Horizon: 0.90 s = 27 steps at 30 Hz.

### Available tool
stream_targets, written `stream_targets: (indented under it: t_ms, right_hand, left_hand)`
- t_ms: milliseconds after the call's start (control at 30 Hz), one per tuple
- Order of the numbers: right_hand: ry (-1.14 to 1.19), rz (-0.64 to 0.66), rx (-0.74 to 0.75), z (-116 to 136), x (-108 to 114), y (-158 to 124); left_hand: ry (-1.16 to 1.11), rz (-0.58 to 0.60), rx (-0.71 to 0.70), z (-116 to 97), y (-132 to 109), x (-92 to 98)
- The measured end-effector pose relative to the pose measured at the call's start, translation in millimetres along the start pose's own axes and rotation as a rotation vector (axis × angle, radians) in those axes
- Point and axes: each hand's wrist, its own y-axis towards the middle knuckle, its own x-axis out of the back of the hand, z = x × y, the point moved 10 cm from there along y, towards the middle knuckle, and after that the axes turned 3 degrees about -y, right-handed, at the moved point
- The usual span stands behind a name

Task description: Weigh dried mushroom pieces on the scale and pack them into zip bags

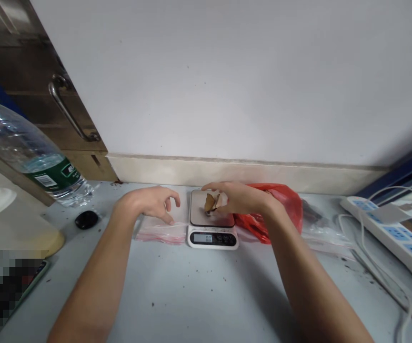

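A small white digital scale stands near the wall, its display showing what looks like 0.0. Over its plate, brown and pale dried pieces lie beneath and beside the fingers of my right hand. That hand's thumb and fingers are spread around the pieces; whether they touch is hard to make out. To the left, my left hand hovers with fingers curved and apart, holding nothing. Below it is a stack of clear zip bags with pinkish edges. A red plastic bag sits behind my right wrist.
At left are a water bottle, a round black object, a tub and a partly pixelated phone. On the right lie clear plastic bags, a power strip and white cables. Dark crumbs dot the table.
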Motion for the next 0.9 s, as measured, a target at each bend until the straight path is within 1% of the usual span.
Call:
stream_targets:
  t_ms: [100,167,300,433,500,600,667,733,800,900]
  right_hand:
    - [-0.001,-0.048,0.013,-10,8,-2]
    - [0.005,-0.105,0.043,-15,17,-5]
    - [0.039,-0.223,0.096,-24,37,-14]
    - [0.074,-0.289,0.084,-33,48,-22]
    - [0.078,-0.313,0.081,-34,52,-24]
    - [0.074,-0.324,0.079,-30,54,-26]
    - [0.047,-0.319,0.039,-31,55,-28]
    - [-0.019,-0.3,-0.053,-39,56,-31]
    - [-0.116,-0.254,-0.184,-56,53,-33]
    - [-0.194,-0.136,-0.352,-85,41,-34]
  left_hand:
    - [-0.007,0.029,-0.022,1,9,-8.6]
    - [-0.018,0.036,-0.042,1,14,-12.5]
    - [-0.034,0.055,-0.085,-1,16,-15.2]
    - [-0.051,0.023,-0.052,5,9,-6.1]
    - [-0.052,-0.021,-0.035,9,3,2.6]
    - [-0.07,-0.114,-0.061,11,-7,18.9]
    - [-0.079,-0.172,-0.071,13,-14,28.4]
    - [-0.083,-0.214,-0.074,14,-19,34.9]
    - [-0.09,-0.236,-0.094,11,-22,37.8]
    - [-0.097,-0.23,-0.12,3,-23,36.1]
